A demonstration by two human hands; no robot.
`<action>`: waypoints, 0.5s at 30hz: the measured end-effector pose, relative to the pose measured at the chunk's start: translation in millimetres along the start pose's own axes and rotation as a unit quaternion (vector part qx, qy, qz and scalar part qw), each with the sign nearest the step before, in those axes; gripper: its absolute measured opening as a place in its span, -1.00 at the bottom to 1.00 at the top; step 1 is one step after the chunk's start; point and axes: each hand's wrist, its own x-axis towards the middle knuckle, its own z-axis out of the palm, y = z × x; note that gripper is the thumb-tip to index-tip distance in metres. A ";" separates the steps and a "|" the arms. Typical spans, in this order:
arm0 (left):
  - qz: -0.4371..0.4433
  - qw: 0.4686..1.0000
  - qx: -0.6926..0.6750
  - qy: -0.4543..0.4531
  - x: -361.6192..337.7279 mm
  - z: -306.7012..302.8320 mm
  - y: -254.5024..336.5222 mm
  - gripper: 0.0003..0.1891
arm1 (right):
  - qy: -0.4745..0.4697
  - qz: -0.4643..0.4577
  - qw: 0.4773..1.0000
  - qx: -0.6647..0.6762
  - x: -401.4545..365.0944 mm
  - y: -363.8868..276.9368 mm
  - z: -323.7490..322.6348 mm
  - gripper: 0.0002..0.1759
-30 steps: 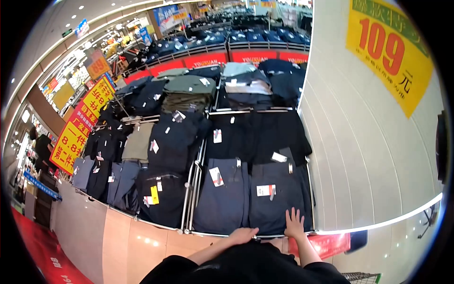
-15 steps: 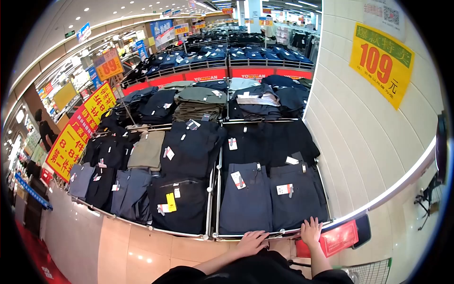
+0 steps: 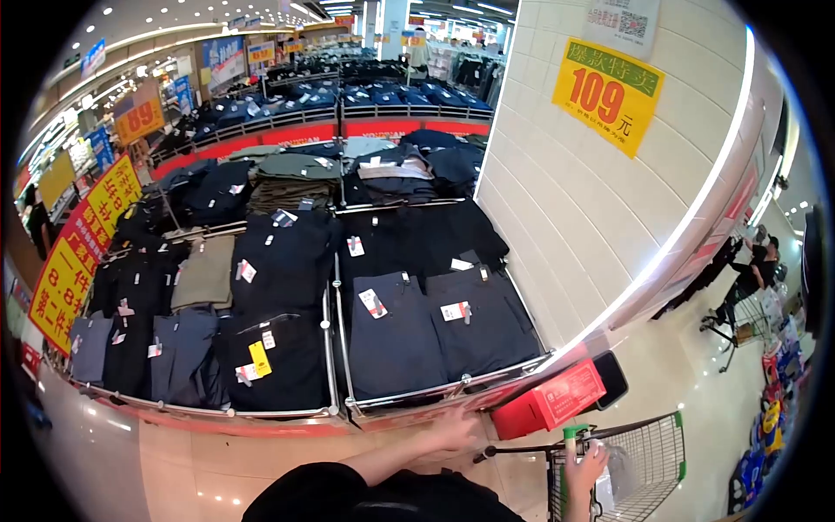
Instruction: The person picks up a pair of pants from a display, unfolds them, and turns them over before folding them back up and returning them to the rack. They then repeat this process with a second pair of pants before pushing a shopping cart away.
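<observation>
My right hand (image 3: pixel 584 470) is at the green handle (image 3: pixel 571 432) of a wire shopping cart (image 3: pixel 648 461), its fingers closed around it. A clear plastic item (image 3: pixel 619 470) lies in the cart just beyond that hand. My left hand (image 3: pixel 454 429) is blurred, held in the air below the front rail of the display; its fingers look stretched out and nothing shows in them. Nearest to it on the display are folded dark grey trousers (image 3: pixel 396 344) with white and red tags, beside a second folded pair (image 3: pixel 483 326).
A red box (image 3: pixel 557 400) stands on the floor between display and cart. A white panelled wall (image 3: pixel 591 183) with a yellow 109 price sign (image 3: pixel 609 94) rises at the right. More folded trousers (image 3: pixel 270 361) fill the left bin. A person (image 3: pixel 755 274) with a cart is at the far right.
My view has turned right. My right hand has left the front rail and taken hold of the cart handle. My left hand has lifted off the rail.
</observation>
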 end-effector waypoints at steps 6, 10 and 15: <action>0.154 0.986 -0.063 0.027 2.3 24.2 112.0 -0.47 | -0.125 -0.009 0.990 0.068 -46.7 51.9 17.5 -0.29; 0.217 0.972 -0.022 0.089 16.3 76.0 180.5 -0.47 | -0.149 -0.067 0.975 0.149 -64.4 86.8 11.2 -0.20; 0.318 0.920 0.153 0.169 31.2 113.3 238.2 -0.53 | -0.326 0.015 0.914 0.240 -112.5 150.6 -20.5 -0.36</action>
